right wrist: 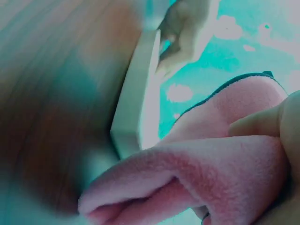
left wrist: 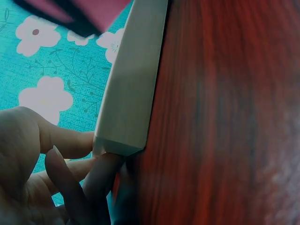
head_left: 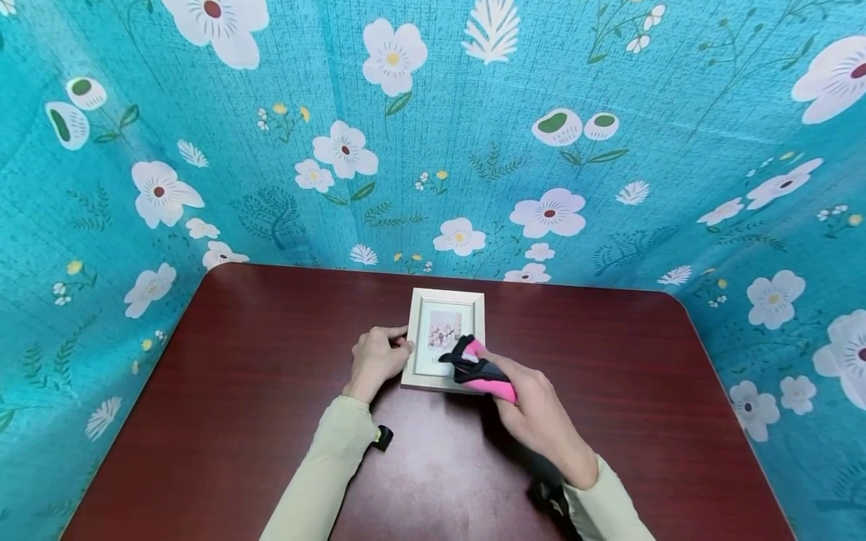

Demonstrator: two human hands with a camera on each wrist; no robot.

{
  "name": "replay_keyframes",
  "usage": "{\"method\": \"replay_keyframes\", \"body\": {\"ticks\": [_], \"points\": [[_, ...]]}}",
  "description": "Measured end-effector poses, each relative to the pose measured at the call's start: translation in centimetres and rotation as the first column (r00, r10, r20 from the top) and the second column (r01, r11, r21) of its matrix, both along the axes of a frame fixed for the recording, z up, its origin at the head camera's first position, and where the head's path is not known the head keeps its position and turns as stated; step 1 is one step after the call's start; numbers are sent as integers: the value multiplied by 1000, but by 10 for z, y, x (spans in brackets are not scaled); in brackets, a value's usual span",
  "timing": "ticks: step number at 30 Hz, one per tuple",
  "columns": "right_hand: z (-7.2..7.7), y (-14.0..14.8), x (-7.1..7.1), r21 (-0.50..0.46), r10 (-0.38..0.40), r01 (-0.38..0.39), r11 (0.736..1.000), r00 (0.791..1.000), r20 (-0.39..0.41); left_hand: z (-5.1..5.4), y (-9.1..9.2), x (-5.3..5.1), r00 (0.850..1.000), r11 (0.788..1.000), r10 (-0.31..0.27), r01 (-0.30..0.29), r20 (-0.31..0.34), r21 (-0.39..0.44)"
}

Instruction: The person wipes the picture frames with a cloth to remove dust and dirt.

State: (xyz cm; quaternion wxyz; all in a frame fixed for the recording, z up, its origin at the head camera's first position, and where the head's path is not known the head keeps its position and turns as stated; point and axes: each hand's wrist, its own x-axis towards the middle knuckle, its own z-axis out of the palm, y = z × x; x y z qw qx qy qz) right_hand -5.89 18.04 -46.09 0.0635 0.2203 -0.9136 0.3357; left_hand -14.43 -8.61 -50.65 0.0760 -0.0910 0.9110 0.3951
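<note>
Left hand (head_left: 377,358) holds boxy pale frame (head_left: 443,327); right hand (head_left: 541,406), fuzzy pink cloth (right wrist: 225,173).

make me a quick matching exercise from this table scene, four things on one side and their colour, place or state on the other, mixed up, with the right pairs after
Things
1. left hand
2. cloth
3. picture frame
4. table

Descriptions
A. pale border around a small pinkish picture
B. dark red-brown, with wood-like streaks
C. touching the frame's left side, as the head view shows it
D. pink and black, gripped in the right hand

Right pairs: 1-C, 2-D, 3-A, 4-B
</note>
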Motion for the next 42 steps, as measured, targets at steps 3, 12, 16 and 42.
{"method": "replay_keyframes", "body": {"ticks": [3,12,16,42], "points": [[-2,-18,-5,-31,29,-30,999,999,-33,0,-2,-2,1000,1000,-14,14,-28,-4],[-23,-71,-9,303,237,-203,931,968,-82,-2,-5,-6,998,999,-42,42,-35,0],[-27,-77,-5,450,280,-230,863,959,-47,-2,-4,-5,999,999,-36,36,-16,17],[-24,-46,12,531,193,-125,838,979,-73,-3,-2,-1,1000,1000,-22,21,-20,-19]]}}
